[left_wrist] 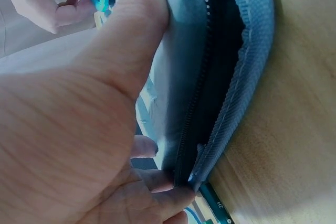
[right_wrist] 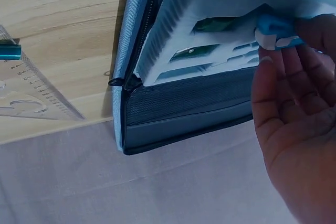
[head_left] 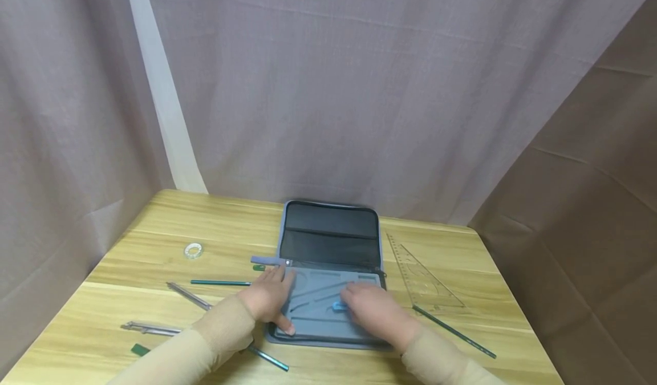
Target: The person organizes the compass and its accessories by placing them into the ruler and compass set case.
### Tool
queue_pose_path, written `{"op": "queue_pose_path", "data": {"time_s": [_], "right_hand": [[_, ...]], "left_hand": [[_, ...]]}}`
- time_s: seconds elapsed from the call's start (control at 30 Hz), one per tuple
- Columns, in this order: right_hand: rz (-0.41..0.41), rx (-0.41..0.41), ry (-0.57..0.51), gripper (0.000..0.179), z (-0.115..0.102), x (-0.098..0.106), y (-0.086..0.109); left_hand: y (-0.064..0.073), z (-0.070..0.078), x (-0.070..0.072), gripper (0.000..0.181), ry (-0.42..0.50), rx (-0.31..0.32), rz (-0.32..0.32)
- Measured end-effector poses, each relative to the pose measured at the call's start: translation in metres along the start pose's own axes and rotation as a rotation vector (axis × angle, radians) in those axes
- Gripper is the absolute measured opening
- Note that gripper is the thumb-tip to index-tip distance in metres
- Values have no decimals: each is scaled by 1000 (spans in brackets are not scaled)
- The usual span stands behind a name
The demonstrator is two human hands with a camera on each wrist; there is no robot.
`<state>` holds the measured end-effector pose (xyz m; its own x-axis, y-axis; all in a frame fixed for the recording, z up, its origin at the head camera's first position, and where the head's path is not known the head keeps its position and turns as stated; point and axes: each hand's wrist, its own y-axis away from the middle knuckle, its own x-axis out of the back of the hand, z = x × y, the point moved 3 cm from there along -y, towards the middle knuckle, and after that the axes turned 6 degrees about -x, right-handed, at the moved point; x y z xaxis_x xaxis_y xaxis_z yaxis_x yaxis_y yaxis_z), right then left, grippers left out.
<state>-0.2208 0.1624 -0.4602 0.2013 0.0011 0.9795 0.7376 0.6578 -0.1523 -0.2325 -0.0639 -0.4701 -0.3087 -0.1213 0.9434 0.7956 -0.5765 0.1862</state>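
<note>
An unzipped blue-grey case [head_left: 331, 217] lies with its dark mesh lid raised at the back. In its base sits a light grey-blue moulded tray [head_left: 328, 329] with shaped slots. My left hand [head_left: 266, 296] is spread over the case's left side, thumb on the tray's near left corner and fingers at the far left edge. Over the tray's right half, my right hand [head_left: 372, 311] pinches a small bright-blue plastic piece [right_wrist: 275, 27] with a white part between thumb and fingers. Its exact kind cannot be told. Green shows through two tray openings [right_wrist: 212, 24] in the right wrist view.
Left of the case are a clear tape ring [head_left: 193, 251], a teal pencil [head_left: 220, 283], two metal compasses [head_left: 187, 295] and a green item [head_left: 140, 349]. Another teal pencil [head_left: 269, 359] lies in front. A clear set square [head_left: 433, 282] and a dark green pencil [head_left: 454, 331] lie right.
</note>
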Motion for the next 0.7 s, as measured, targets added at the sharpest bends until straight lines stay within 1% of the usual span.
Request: {"op": "queue_pose_path", "data": {"time_s": [0.1,0.2,0.33,0.47,0.63,0.7], "right_hand": [[1,18,40,5,-1,-2,1],[6,29,59,11,-1,-3,1],[24,42,53,13,-3,-3,1],[36,65,67,11,-5,-3,2],[31,98,109,5,-7,-4,4],[28,104,118,6,-6,-5,4]], "left_hand": [[-1,0,0,122,4,1,2],[0,0,1,122,3,6,-5],[0,0,2,121,-5,2,-13],[1,1,3,121,5,-2,0],[1,3,4,122,7,-4,7],[2,3,4,122,8,-2,5]]}}
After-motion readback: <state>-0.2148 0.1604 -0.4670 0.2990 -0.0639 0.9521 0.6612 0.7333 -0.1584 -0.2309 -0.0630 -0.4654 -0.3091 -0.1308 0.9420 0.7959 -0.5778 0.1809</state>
